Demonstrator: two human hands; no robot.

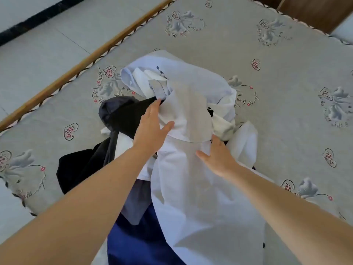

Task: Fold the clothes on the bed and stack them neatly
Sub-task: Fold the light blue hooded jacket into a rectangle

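Note:
A jumbled pile of clothes lies in the middle of the bed (277,73). On top is a large white shirt (194,197), which drapes toward me. Behind it sits a pale blue garment (183,73) with dark lettering. A black garment (122,115) spreads to the left, and a dark blue one (137,243) and a grey piece (133,203) lie under the shirt near me. My left hand (152,127) rests with straight fingers at the shirt's upper left edge, thumb on the white cloth. My right hand (217,157) lies flat on the shirt's right side.
The bed has a grey sheet printed with flowers and hearts, bare around the pile. A wooden bed rail (95,52) runs along the left edge, with pale tiled floor (47,44) beyond it. Brown wooden furniture (315,10) stands at the top right corner.

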